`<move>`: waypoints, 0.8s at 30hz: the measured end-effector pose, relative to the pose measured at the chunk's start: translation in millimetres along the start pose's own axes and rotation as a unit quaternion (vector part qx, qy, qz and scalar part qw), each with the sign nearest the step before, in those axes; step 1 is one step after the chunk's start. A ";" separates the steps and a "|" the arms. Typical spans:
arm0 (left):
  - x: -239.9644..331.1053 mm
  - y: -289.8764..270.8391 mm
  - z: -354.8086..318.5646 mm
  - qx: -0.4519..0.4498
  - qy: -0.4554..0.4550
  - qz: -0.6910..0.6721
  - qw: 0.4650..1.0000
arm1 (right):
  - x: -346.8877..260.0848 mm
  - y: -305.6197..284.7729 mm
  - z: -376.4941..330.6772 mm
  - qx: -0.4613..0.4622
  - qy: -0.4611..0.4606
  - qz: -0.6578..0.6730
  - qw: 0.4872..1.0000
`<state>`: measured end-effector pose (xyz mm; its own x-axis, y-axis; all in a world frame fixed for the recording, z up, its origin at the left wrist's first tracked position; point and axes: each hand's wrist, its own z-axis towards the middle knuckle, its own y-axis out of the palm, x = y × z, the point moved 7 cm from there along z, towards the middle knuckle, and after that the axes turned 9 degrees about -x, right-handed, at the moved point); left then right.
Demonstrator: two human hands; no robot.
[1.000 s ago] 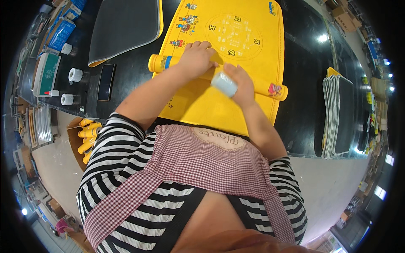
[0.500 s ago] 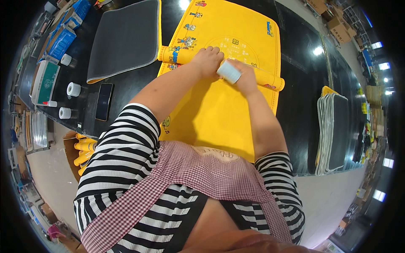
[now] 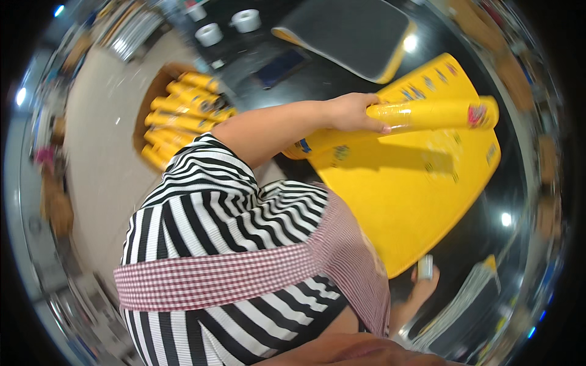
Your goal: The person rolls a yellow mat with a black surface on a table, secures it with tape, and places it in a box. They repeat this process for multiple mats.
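Observation:
My left hand (image 3: 354,113) is wrapped round a rolled yellow printed mat (image 3: 439,116), gripping it partway along its length. A glossy clear band shows on the roll beside my fingers. The roll casts a shadow on a flat yellow mat (image 3: 409,207) spread over the table beneath it. At the lower right, my right hand (image 3: 425,285) is closed on a small whitish tape roll (image 3: 425,267), just past the flat mat's near corner. Part of my right forearm is hidden behind my apron.
At the left, a cardboard box (image 3: 146,125) holds several rolled yellow mats (image 3: 177,125). A phone (image 3: 282,67), white rolls (image 3: 246,21) and a dark-backed mat (image 3: 348,36) lie on the black table. Stacked grey mats (image 3: 455,308) sit at the lower right.
The view has swung left toward the box. My hands have parted: the left has lifted the rolled mat off the flat one, and the right has moved away with the tape roll.

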<state>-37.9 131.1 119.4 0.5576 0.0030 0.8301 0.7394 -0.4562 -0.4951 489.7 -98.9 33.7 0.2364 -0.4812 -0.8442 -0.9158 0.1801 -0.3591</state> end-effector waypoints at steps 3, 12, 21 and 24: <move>-46.4 -53.5 -84.3 0.181 0.078 -0.184 0.963 | 86.0 -65.3 1.6 0.078 0.128 -0.037 0.988; -250.7 -149.3 -279.1 0.606 -0.027 -0.258 0.752 | 132.4 -77.2 45.1 0.144 0.139 0.033 0.979; -458.4 -126.2 -363.0 0.585 -0.386 -0.121 0.703 | 125.4 -67.8 38.0 0.192 0.112 0.031 0.974; -398.8 -111.0 -278.8 0.576 -0.312 0.116 0.746 | 133.4 -76.2 25.3 0.150 0.119 0.056 0.980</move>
<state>-447.5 -67.5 -85.1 0.5224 0.6211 0.5842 0.2286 0.5580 -0.7977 599.2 -155.1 -61.7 0.0246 -0.6233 -0.7816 -0.7868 0.4703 -0.3998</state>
